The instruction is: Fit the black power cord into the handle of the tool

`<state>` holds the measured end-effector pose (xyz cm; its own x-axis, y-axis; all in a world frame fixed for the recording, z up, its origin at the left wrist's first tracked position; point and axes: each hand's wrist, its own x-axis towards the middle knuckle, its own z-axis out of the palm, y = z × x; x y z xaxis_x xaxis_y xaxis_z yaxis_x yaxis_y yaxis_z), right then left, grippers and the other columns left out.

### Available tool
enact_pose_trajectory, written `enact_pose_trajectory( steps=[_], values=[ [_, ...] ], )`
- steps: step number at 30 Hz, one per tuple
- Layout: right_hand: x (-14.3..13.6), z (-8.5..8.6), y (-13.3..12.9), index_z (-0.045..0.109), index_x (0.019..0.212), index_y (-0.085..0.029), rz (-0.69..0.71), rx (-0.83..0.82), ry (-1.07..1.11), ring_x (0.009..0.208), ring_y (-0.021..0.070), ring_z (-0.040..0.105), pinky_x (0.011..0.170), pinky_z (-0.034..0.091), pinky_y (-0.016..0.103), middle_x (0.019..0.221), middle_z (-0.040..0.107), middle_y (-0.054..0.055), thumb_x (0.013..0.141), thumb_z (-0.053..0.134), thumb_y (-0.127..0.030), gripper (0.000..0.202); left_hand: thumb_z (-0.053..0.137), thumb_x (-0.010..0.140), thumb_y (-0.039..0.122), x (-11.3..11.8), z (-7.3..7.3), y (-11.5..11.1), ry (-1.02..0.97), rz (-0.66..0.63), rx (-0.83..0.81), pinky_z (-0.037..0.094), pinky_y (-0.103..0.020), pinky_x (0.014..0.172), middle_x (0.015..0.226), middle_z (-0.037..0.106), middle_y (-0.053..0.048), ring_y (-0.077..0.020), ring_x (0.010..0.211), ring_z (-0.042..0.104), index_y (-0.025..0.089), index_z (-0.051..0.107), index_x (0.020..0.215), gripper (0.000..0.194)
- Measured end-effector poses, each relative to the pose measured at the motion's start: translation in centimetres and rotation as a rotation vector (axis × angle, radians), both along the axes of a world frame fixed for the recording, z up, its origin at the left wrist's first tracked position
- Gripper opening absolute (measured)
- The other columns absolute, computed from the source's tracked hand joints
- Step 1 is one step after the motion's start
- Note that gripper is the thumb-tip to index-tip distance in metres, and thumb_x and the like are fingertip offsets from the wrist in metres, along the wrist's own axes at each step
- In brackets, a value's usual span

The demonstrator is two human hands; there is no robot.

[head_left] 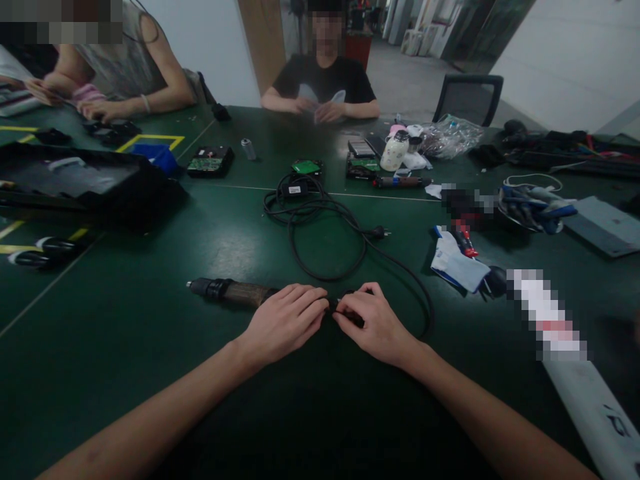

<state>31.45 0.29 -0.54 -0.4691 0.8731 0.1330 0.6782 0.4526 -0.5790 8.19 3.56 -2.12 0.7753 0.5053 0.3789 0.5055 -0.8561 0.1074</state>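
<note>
1. Tool position: the long cylindrical power tool with a black nose and brown body (245, 293) lay on the dark green desk (125, 300), nose pointing left, rear end under the left hand (287, 320)
2. Hand state: the left hand was curled over the tool's rear; the right hand (373, 327) was drawn narrow, thumb and fingertips pinching a small dark part (354, 316) just beside the left fingertips
3. Misalignment: the fingers hid the junction, so whether the two pieces were joined could not be told; force applied at an angle could have damaged the mating ends
4. Rolling: the body was round and its nose was unheld; a twist at the rear could have swung the tool across the surface
5. Snagging: the thin black looped cable (325, 278) lay beyond the hands and curved round the right one; a sharp pull could have tightened a loop or dragged the black box with a white label (295, 190)
6. Catching: the black plug with bare metal pins (379, 233) lay loose against the cable, where its pins could have hooked a loop
</note>
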Motion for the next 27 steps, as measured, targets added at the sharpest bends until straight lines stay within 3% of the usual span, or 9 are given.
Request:
enact_pose_trajectory(
  steps=[27],
  values=[
    [0.13,-0.12,-0.03,0.058,0.091,-0.021,0.014,-0.005,0.012,0.076,0.0155,0.054,0.092,0.031,0.038,0.08,0.061,-0.002,0.098,0.057,-0.022,0.008,0.056,0.098,0.024,-0.18,-0.11,-0.02,0.032,-0.029,-0.003,0.053,-0.041,0.1,0.13,0.063,-0.007,-0.0234,0.118,0.06,0.019,0.062,0.117,0.021]
  ],
)
